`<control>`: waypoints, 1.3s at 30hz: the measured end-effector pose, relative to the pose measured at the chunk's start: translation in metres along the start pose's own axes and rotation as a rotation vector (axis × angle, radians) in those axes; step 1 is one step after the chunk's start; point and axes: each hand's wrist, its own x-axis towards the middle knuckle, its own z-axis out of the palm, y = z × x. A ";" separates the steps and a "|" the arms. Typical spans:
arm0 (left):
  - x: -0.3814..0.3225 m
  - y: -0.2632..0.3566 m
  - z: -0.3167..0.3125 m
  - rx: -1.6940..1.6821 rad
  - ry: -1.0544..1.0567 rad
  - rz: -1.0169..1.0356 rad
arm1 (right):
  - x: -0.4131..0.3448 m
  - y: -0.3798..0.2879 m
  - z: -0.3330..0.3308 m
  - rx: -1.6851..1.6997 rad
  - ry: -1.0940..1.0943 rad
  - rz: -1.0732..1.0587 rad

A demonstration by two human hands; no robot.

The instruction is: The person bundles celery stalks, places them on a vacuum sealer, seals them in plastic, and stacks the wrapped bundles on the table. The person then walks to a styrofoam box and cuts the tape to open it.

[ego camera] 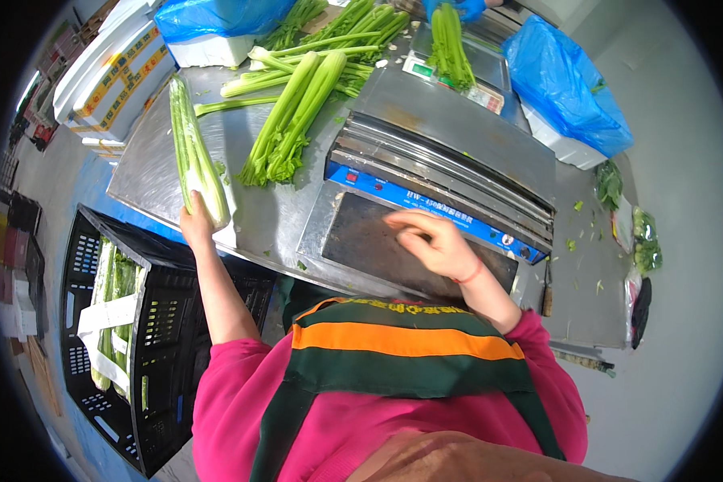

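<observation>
My left hand [196, 222] grips the butt end of a celery bunch [194, 153] that looks wrapped in clear film. The bunch lies lengthwise near the left edge of the metal table [147, 150], with a white sheet [229, 224] partly under its base. My right hand [431, 241] hovers over the dark plate [361, 232] of a film wrapping machine [440, 150], fingers loosely bent and holding nothing. Between the machine and the wrapped bunch, bare celery stalks [295, 117] rest with their leafy ends towards me.
More celery [343, 36] is piled at the back. Another person's blue-gloved hand [471, 8] is by a celery bunch [449, 45] at a scale [422, 69]. Blue-lined foam boxes [563, 135] flank the table. A black crate [162, 337] holding wrapped celery [111, 301] stands at lower left.
</observation>
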 end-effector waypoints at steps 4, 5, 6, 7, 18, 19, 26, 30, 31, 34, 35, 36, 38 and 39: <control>0.029 -0.029 -0.007 0.409 0.205 -0.081 | -0.031 0.006 -0.023 0.107 0.095 0.135; 0.029 -0.030 -0.009 0.483 0.191 -0.108 | -0.038 0.008 -0.029 0.118 0.103 0.169; 0.029 -0.025 -0.008 0.528 0.275 -0.166 | -0.043 0.009 -0.034 0.126 0.110 0.207; 0.027 -0.017 -0.005 0.676 0.381 -0.019 | -0.048 0.010 -0.039 0.129 0.125 0.235; 0.015 0.120 0.209 0.904 -0.307 0.291 | -0.032 0.009 -0.063 0.010 0.096 0.099; 0.016 0.121 0.215 0.966 -0.416 0.205 | -0.036 0.009 -0.066 0.011 0.092 0.124; 0.039 0.108 0.207 0.704 -0.521 0.323 | -0.073 0.020 -0.083 0.130 0.357 0.254; 0.040 0.092 0.175 0.175 -0.869 0.244 | -0.080 0.020 -0.091 0.051 0.396 0.241; 0.039 0.091 0.161 0.010 -1.011 0.154 | -0.081 0.019 -0.093 0.036 0.401 0.231; 0.022 0.093 0.113 -0.138 -1.097 0.042 | -0.085 0.015 -0.095 0.037 0.440 0.247; 0.016 0.101 0.104 -0.139 -1.110 0.113 | -0.086 0.014 -0.096 0.018 0.456 0.239; 0.010 0.111 0.092 -0.102 -1.070 0.164 | -0.088 0.013 -0.096 0.017 0.463 0.246; -0.001 0.141 0.079 0.001 -0.973 0.260 | -0.092 0.012 -0.097 0.001 0.481 0.233; -0.004 0.161 0.076 0.014 -0.975 0.377 | -0.093 0.011 -0.097 -0.032 0.473 0.222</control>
